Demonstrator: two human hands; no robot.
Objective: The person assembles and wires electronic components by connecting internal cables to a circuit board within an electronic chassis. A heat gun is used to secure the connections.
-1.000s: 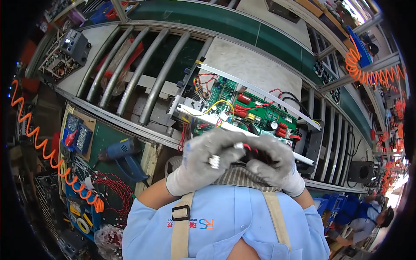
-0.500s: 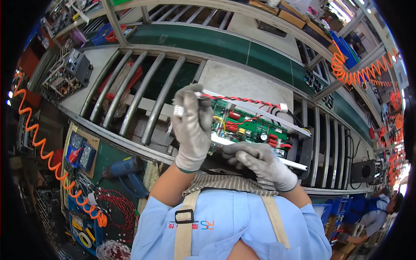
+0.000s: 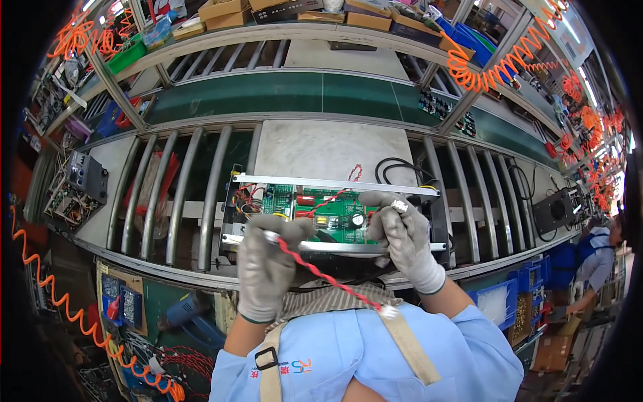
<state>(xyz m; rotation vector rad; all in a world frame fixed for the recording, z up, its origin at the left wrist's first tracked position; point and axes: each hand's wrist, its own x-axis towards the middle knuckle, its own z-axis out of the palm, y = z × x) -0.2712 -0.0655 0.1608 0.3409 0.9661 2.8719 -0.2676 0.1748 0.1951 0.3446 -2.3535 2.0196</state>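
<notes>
A red-and-black twisted cable (image 3: 325,273) with white connectors hangs from my gloved left hand (image 3: 264,264). The fingers are closed round one end, and the loose end lies across my shirt front. Before me stands an open metal chassis (image 3: 335,182) with a green circuit board (image 3: 338,231) inside. My gloved right hand (image 3: 408,238) bends over the board's right part, fingers curled near the front rail. A small white connector-like piece (image 3: 399,206) shows against its fingers. What the fingertips grip is hidden.
Steel rollers (image 3: 184,194) flank the pale board (image 3: 321,147) behind the chassis. A heat gun (image 3: 187,309) and screw bins (image 3: 124,301) sit at lower left. Blue parts bins (image 3: 495,301) stand at right, near another person (image 3: 596,258). A black boxed unit (image 3: 554,211) rests further right.
My view has shifted, and the chassis appears more level. My left hand has come nearer with the twisted cable, which now hangs toward me. My right hand has moved over the board.
</notes>
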